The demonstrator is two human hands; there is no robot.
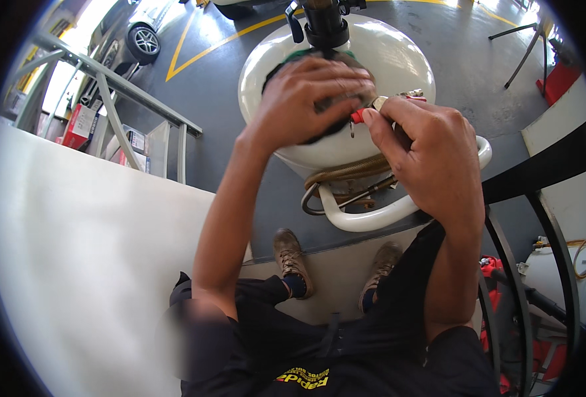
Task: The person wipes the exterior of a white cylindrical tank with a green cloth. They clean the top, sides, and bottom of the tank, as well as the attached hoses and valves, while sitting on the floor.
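Observation:
My left hand (309,96) is blurred by motion over the top of a white rounded tank (399,53). Its fingers stretch to the right above a dark, partly green patch of what looks like cloth (273,73), mostly hidden beneath the hand. On the right side of the tank top, my right hand (432,142) pinches a small red piece (357,116) between thumb and fingers. A metal fitting (378,102) shows beside those fingertips. Behind both hands, a black cylindrical fitting with a lever (326,26) rises from the tank.
A white tubular handle (366,220) and a looped brown hose (346,173) are at the tank's near side. Metal railing (127,96) runs left, above a white wall (88,231). Black curved bars (558,251) stand right. A car (127,40) and tripod legs (521,56) are farther off.

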